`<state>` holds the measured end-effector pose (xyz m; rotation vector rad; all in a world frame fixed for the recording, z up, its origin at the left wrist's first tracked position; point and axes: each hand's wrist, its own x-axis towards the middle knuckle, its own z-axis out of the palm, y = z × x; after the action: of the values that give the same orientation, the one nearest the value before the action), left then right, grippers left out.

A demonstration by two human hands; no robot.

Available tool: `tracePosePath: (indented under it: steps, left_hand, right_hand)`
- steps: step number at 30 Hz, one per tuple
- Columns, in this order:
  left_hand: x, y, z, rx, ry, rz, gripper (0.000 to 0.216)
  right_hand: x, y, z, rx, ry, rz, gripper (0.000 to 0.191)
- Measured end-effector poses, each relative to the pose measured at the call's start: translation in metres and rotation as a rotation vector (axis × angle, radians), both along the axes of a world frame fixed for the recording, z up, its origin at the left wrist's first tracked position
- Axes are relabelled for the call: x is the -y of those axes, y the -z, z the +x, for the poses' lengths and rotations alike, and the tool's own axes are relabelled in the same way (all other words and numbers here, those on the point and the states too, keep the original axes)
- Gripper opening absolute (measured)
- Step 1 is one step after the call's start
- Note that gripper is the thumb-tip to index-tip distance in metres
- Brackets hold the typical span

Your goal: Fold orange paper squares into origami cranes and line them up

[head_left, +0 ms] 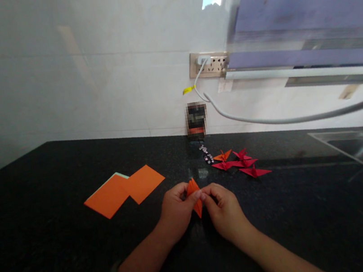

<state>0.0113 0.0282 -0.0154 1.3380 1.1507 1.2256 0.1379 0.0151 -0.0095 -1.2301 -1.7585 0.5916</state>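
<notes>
An orange piece of folded origami paper (198, 210), narrow and pointed at its near end, is between my two hands above the dark countertop. My left hand (177, 207) pinches it from the left, thumb across its front. From the right, my right hand (222, 205) closes thumb and fingertips on its edge, near my left thumb. Parts of the paper are hidden behind the fingers. Beyond my right hand sit several folded paper cranes: an orange crane (223, 156) and red ones, the nearest red crane (254, 172) being at the right.
Flat orange paper sheets (108, 196) overlap at the left, with a pale edge underneath. A blurred-out dark object (196, 121) leans at the wall, a beaded strap (206, 154) before it. A white cable (268, 122) runs from the socket (213, 64). A sink (358, 155) lies right.
</notes>
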Motion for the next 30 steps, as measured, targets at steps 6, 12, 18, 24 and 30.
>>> tracePosePath:
  steps: [6,12,18,24,30]
  left_hand:
    - [-0.0003,-0.001,0.0,0.102,0.088,-0.061,0.017]
    - [0.0008,-0.0024,-0.002,0.0,0.029,-0.058,0.014]
    - [0.0004,-0.0019,-0.0023,-0.106,-0.019,-0.055,0.018]
    - [-0.0011,-0.0001,-0.0035,-0.168,-0.054,-0.023,0.02]
    - [-0.0005,-0.0045,-0.0035,-0.089,-0.051,-0.013,0.021]
  right_hand:
    - [-0.002,-0.0023,0.0038,0.099,0.006,0.027,0.018]
    - [-0.0021,0.0016,0.0024,0.169,-0.044,0.019,0.021]
    - [-0.0022,0.0051,0.0026,0.187,-0.04,0.008,0.019]
    - [-0.0012,0.0041,0.0005,0.198,-0.046,0.027,0.018]
    - [0.0032,0.0009,-0.0016,0.181,-0.034,0.002,0.016]
